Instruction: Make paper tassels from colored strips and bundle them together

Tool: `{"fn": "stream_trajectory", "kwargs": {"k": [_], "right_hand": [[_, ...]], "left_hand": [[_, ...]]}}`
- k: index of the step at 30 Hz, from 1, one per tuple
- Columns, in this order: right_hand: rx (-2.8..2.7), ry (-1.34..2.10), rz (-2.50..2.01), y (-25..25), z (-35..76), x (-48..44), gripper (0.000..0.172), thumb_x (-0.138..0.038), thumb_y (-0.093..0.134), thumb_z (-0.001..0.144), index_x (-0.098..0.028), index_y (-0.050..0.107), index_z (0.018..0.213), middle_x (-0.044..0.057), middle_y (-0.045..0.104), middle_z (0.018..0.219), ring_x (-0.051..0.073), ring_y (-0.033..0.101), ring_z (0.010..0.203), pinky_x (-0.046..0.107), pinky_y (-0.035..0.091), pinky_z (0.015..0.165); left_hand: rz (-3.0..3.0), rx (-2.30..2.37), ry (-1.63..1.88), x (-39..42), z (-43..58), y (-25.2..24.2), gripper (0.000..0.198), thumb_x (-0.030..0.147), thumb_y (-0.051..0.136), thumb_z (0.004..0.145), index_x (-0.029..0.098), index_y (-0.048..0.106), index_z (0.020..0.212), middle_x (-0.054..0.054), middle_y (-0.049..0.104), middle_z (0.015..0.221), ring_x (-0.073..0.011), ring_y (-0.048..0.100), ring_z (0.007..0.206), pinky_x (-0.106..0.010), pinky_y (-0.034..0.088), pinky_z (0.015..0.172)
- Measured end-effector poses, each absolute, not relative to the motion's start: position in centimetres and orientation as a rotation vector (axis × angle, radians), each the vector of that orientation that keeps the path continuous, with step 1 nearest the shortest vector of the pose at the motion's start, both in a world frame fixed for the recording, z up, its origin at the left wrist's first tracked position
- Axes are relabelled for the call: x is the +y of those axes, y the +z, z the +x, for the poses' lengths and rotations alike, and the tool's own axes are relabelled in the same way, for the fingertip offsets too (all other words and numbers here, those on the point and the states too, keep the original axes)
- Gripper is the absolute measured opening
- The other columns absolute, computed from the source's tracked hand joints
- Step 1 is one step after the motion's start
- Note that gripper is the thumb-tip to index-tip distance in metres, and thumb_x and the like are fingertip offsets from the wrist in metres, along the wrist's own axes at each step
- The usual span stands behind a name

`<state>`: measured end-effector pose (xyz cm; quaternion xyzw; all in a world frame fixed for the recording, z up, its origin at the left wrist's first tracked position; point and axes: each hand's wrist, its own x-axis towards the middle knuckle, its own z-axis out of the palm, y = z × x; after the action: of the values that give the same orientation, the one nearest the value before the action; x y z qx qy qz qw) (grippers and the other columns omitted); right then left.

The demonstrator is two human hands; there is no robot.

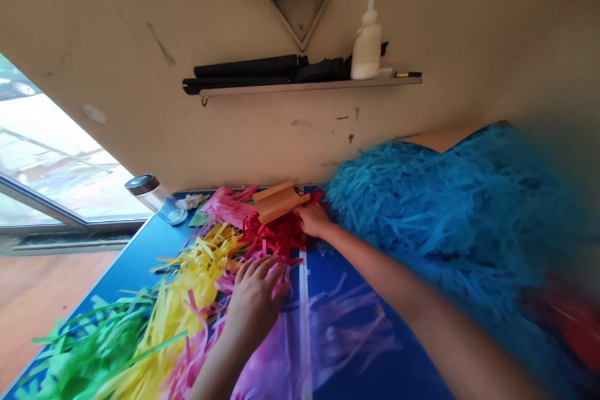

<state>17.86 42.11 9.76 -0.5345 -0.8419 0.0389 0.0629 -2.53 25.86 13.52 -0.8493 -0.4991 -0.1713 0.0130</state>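
My left hand (pixel 255 297) lies flat with fingers spread on pink fringed paper (pixel 206 337), beside yellow fringe (pixel 192 281). My right hand (pixel 313 220) reaches forward, fingers closed on a folded orange paper strip (pixel 279 201) above a heap of red fringed paper (pixel 276 236). More pink fringe (pixel 227 205) lies just left of the orange strip. All of it rests on a blue table (pixel 375 350).
A large blue fringe-covered shape (pixel 450 212) fills the right side. Green fringe (pixel 89 350) lies at the near left. A glass jar (pixel 154 197) lies tipped at the table's far left. A wall shelf (pixel 309 84) holds a glue bottle (pixel 367 44) and black items.
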Motion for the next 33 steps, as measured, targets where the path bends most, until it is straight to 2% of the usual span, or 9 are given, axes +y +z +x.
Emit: {"fn": "stream_trajectory", "kwargs": {"k": [4, 8, 12, 16, 20, 23, 27, 30, 33], "right_hand": [[-2.652, 0.062, -1.504, 9.2, 18.2, 42.2, 0.034, -0.021, 0.068, 0.079, -0.017, 0.068, 0.113, 0.013, 0.07, 0.114, 0.029, 0.058, 0.114, 0.04, 0.036, 0.1], [-2.679, -0.021, -1.454, 8.6, 18.5, 42.9, 0.02, -0.018, 0.057, 0.088, -0.018, 0.074, 0.099, 0.013, 0.071, 0.111, 0.029, 0.057, 0.113, 0.042, 0.032, 0.098], [-2.631, -0.101, -1.452, 8.6, 19.5, 43.7, 0.027, -0.013, 0.049, 0.093, -0.015, 0.076, 0.094, 0.014, 0.073, 0.104, 0.027, 0.057, 0.106, 0.043, 0.033, 0.094], [-2.573, -0.148, -1.396, 9.1, 21.0, 44.0, 0.027, -0.018, 0.049, 0.096, -0.016, 0.075, 0.096, 0.013, 0.069, 0.117, 0.027, 0.05, 0.115, 0.044, 0.029, 0.097], [-2.524, -0.164, -1.358, 9.8, 22.0, 43.9, 0.024, -0.019, 0.05, 0.097, -0.017, 0.074, 0.098, 0.012, 0.067, 0.121, 0.025, 0.046, 0.12, 0.043, 0.026, 0.099], [-2.495, -0.163, -1.35, 9.9, 22.3, 43.8, 0.025, -0.021, 0.048, 0.099, -0.017, 0.073, 0.098, 0.012, 0.066, 0.121, 0.025, 0.045, 0.121, 0.042, 0.026, 0.099], [-2.46, -0.112, -1.404, 9.5, 22.8, 43.5, 0.027, -0.023, 0.046, 0.1, -0.017, 0.072, 0.096, 0.013, 0.07, 0.107, 0.025, 0.053, 0.108, 0.04, 0.031, 0.092], [-2.437, -0.023, -1.464, 8.8, 23.2, 43.0, 0.026, -0.022, 0.046, 0.099, -0.017, 0.071, 0.098, 0.012, 0.072, 0.093, 0.022, 0.061, 0.092, 0.035, 0.035, 0.085], [-2.377, 0.089, -1.533, 8.1, 23.5, 42.2, 0.023, -0.019, 0.049, 0.095, -0.018, 0.071, 0.101, 0.01, 0.075, 0.088, 0.021, 0.066, 0.084, 0.032, 0.038, 0.08]], "left_hand": [[-2.792, -1.557, -0.364, 30.0, 0.0, 12.8, 0.028, 0.024, 0.048, 0.094, 0.025, 0.07, 0.112, -0.007, 0.071, 0.121, -0.0232, 0.065, 0.111, -0.043, 0.046, 0.099], [-2.819, -1.524, -0.266, 35.0, 2.4, 10.9, 0.036, 0.019, 0.057, 0.086, 0.028, 0.068, 0.119, -0.007, 0.07, 0.125, -0.0272, 0.057, 0.123, -0.049, 0.033, 0.11], [-2.669, -1.673, -0.264, 38.5, 1.7, 10.1, 0.032, 0.029, 0.056, 0.088, 0.025, 0.07, 0.116, -0.014, 0.067, 0.127, -0.0361, 0.054, 0.125, -0.059, 0.029, 0.107], [-2.58, -1.767, -0.309, 39.4, 0.0, 10.9, 0.026, 0.041, 0.056, 0.088, 0.025, 0.075, 0.098, -0.01, 0.074, 0.111, -0.0328, 0.062, 0.112, -0.054, 0.032, 0.105], [-2.443, -1.9, -0.413, 39.6, 0.3, 11.5, 0.05, 0.05, 0.035, 0.097, 0.023, 0.075, 0.083, -0.011, 0.076, 0.091, -0.0312, 0.064, 0.104, -0.048, 0.039, 0.097], [-2.429, -1.931, -0.459, 40.0, 1.6, 11.3, 0.05, 0.044, 0.027, 0.1, 0.021, 0.072, 0.101, -0.012, 0.075, 0.099, -0.0275, 0.065, 0.104, -0.039, 0.045, 0.09], [-2.666, -1.796, -0.389, 41.2, 3.8, 10.4, 0.04, 0.032, 0.031, 0.1, 0.031, 0.056, 0.131, -0.002, 0.071, 0.12, -0.0172, 0.066, 0.108, -0.027, 0.047, 0.09], [-2.714, -1.793, -0.279, 42.5, 4.4, 9.8, 0.044, 0.032, 0.035, 0.099, 0.029, 0.046, 0.141, -0.006, 0.068, 0.128, -0.0224, 0.062, 0.117, -0.036, 0.045, 0.097], [-2.658, -1.839, -0.199, 43.7, 3.7, 9.4, 0.053, 0.031, 0.044, 0.094, 0.025, 0.038, 0.147, -0.013, 0.058, 0.14, -0.0294, 0.049, 0.132, -0.048, 0.036, 0.106]]}}
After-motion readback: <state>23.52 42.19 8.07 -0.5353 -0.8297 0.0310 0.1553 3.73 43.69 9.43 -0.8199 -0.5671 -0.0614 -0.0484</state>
